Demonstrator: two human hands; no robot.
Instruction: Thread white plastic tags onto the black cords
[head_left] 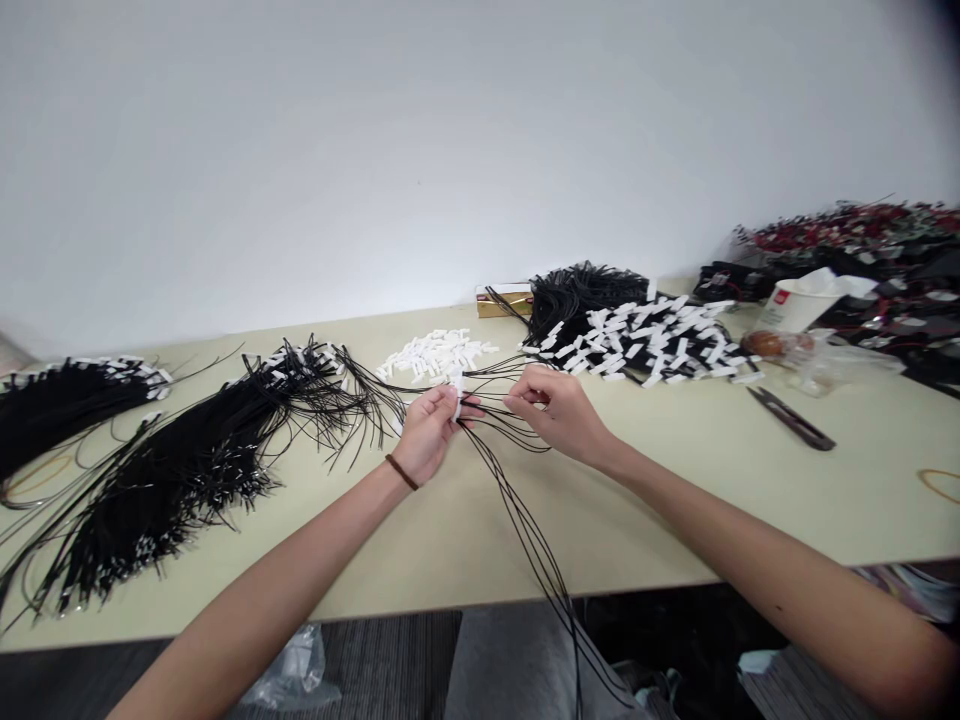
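Note:
My left hand (430, 432), with a dark band at the wrist, is closed on a white connector (457, 383) above the table. Thin black wires (517, 495) run out of the connector to the right and hang down past the table edge. Just right of it, my right hand (559, 412) is closed in a pinch on one of these black wires. Its fingertips partly hide the wire. Behind my hands lies a heap of loose white connectors (435, 352). To the left, a long bundle of black wires (187, 460) stretches across the table.
Another black wire bundle (67, 400) lies far left. At the back right are black cables with white connectors (652, 335), a small gold box (504, 301), a paper cup (799, 302), a plastic bag (832, 362) and dark thread snips (791, 418). Red and black wires (862, 230) pile up beyond.

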